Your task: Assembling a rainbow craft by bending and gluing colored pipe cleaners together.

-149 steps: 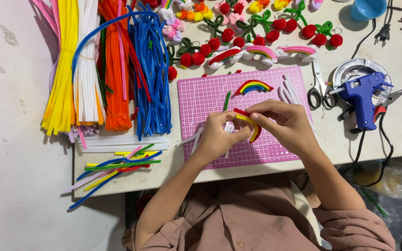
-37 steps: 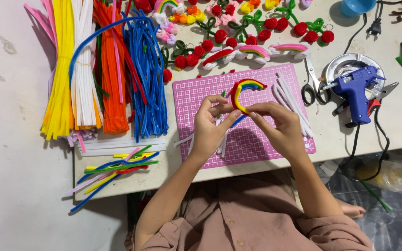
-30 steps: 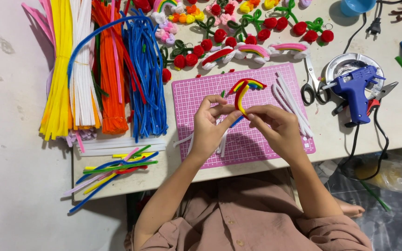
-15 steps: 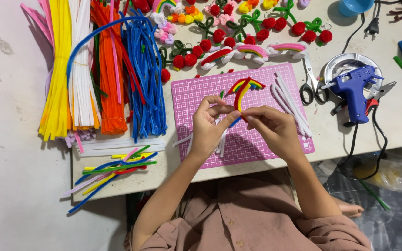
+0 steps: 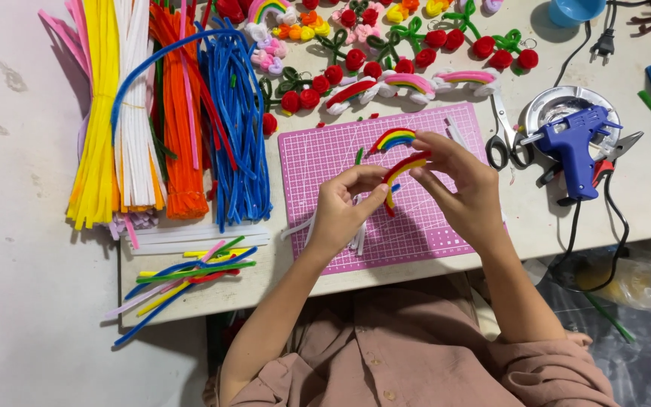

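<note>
Head view: at the centre of the frame, above the pink cutting mat, your left hand and right hand share one curved strip of red and yellow pipe cleaners; the left thumb and fingers are pinched shut on its lower end, the right fingertips are closed on its upper end; the other fingers stay loosely curled. Just above it on the mat lies a finished rainbow arch; match your bend to that curve, and keep the strands flat side by side, easing rather than kinking them. At the right of the frame the blue glue gun rests beside the scissors, within reach; bundles of long pipe cleaners fill the upper left.
</note>
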